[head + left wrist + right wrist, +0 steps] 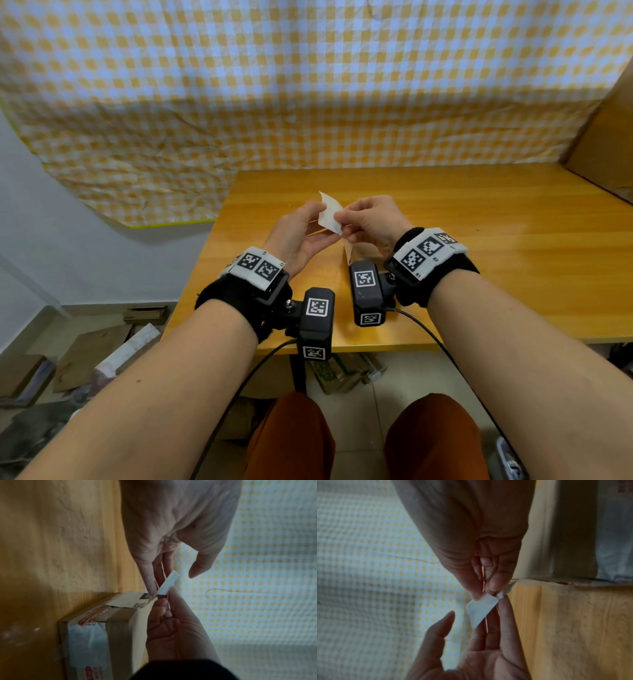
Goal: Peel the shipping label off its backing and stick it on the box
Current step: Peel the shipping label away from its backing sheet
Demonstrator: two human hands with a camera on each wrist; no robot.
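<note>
1. forearms nearest the head camera, wrist cameras strapped on; your left hand (301, 233) and right hand (371, 219) meet above the table (479, 240).
2. both hands pinch the shipping label (330, 213) at one corner, fingertips curled onto it; left thumb stands off, not touching.
3. label is held in the air, white sheet curling away; whether that is label or backing, you cannot tell.
4. box (96, 635), taped, sits on the table just below the hands.
5. judgement: peel barely started; separation, placing and pressing down all remain.
</note>
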